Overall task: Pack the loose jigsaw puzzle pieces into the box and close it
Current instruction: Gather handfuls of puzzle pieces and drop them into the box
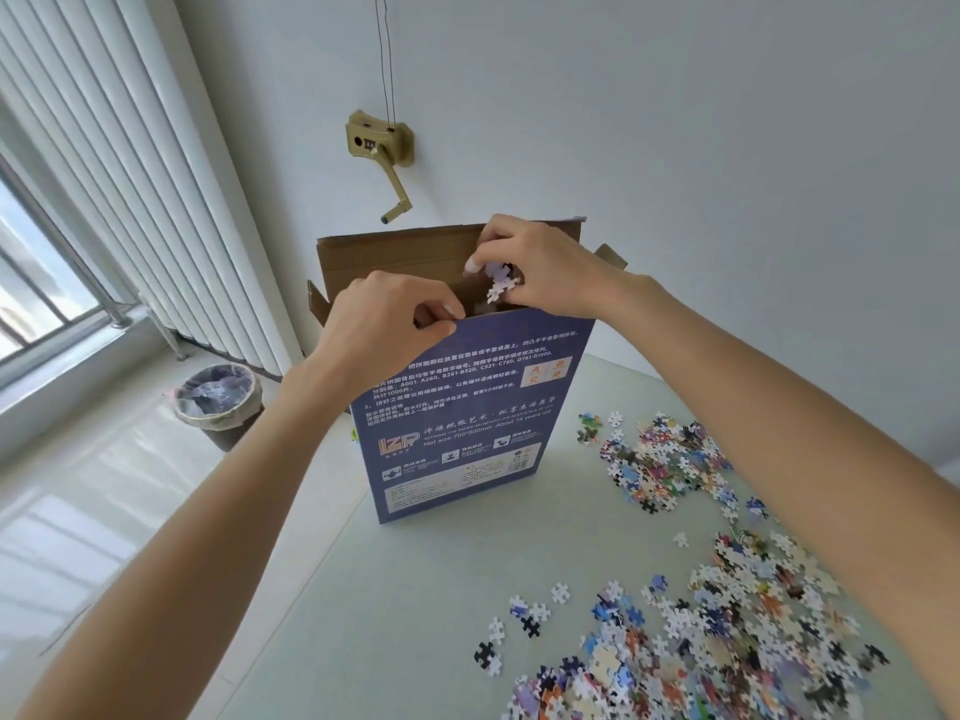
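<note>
Head view: a tall blue box (462,407) stands upright on the pale table (415,589), near the middle of the picture, its brown top flaps (395,254) folded open and back. The left hand (387,324), coming in from 7 o'clock, pinches the near top edge of the box between thumb and curled fingers. The right hand (540,267), reaching in from 4 o'clock, hangs over the opening with its fingers curled round a small clump of puzzle pieces (501,283), white and lilac, held just above the mouth of the box. What lies inside the box cannot be seen from here.

Loose pieces (665,459) lie in a heap on the table at 3 o'clock of the box, and a larger spread (727,626) covers the table toward 5 o'clock, with a few strays between them.

At 9 o'clock of the box, on the floor, stands a round bin (221,402) lined with a plastic bag, crumpled film showing in it
</note>
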`<action>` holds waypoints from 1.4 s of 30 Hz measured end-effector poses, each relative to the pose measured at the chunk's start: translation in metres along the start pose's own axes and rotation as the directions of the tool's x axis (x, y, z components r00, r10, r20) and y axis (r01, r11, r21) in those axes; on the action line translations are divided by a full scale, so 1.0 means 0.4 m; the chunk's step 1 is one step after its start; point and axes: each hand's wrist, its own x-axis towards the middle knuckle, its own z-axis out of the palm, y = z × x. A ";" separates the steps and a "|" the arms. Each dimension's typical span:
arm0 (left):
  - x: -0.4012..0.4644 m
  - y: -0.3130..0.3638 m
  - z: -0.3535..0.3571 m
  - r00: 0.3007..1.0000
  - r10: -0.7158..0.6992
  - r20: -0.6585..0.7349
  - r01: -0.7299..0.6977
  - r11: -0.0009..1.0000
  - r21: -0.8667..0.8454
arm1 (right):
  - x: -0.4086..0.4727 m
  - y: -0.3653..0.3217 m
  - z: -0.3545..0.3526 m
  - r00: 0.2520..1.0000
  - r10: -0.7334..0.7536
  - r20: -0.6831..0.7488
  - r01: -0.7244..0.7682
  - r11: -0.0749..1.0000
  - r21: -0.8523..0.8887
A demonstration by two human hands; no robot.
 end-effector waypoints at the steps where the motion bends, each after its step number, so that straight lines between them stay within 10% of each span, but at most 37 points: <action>1: -0.001 0.001 0.001 1.000 0.005 -0.003 -0.005 1.000 0.001 | -0.002 -0.002 0.003 1.000 0.011 -0.001 -0.011 1.000 0.010; 16: -0.014 -0.011 0.018 0.996 0.054 -0.067 -0.051 0.998 0.034 | -0.031 -0.025 0.044 0.980 0.076 -0.186 -0.072 0.997 0.032; 25: -0.142 0.055 0.121 0.800 0.431 -0.418 -0.419 0.899 0.124 | -0.340 -0.085 0.216 0.739 0.201 -0.643 -0.199 0.977 0.077; 32: -0.383 0.081 0.413 0.987 0.134 0.090 -0.107 0.961 -0.253 | -0.695 -0.137 0.534 0.772 0.635 0.025 -0.627 0.754 0.196; 37: -0.501 0.079 0.576 0.709 -0.099 0.698 0.117 0.993 0.022 | -0.842 -0.120 0.663 0.525 0.751 0.401 -0.784 0.610 -0.115; 42: -0.582 0.121 0.673 0.529 -0.215 0.821 0.139 0.976 0.167 | -0.908 -0.107 0.689 0.303 0.796 0.524 -0.869 0.457 -0.191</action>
